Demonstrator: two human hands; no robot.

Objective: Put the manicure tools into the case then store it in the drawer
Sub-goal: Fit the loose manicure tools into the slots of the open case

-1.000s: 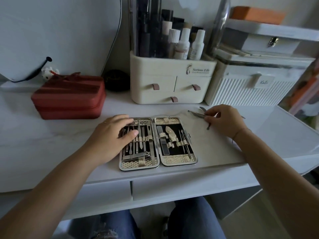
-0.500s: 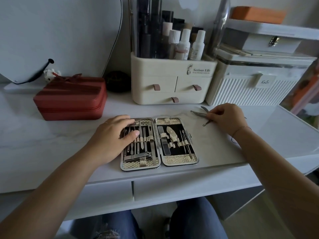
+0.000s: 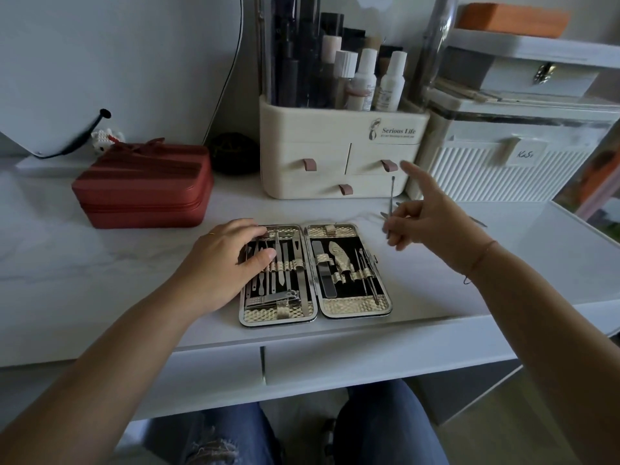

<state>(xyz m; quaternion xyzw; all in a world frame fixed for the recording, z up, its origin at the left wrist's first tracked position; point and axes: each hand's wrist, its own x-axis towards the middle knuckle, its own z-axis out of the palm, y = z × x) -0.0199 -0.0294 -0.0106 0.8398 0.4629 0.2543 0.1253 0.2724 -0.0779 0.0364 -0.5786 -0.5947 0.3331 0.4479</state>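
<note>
An open manicure case with gold woven lining lies flat near the desk's front edge, with several steel tools strapped into both halves. My left hand rests flat on the case's left half, fingers spread over the tools. My right hand is raised above the desk just right of the case and pinches a thin metal tool that stands nearly upright, with the index finger pointing up. A few loose tools lie on the desk behind that hand, mostly hidden by it.
A cream cosmetic organiser with three small drawers stands behind the case. A red zip case sits at the left, a white ribbed box at the right. Desk drawers run under the front edge, above my knees.
My right hand has lifted off the desk with the thin tool pinched in it and moved left toward the case. The left hand has stayed on the case.
</note>
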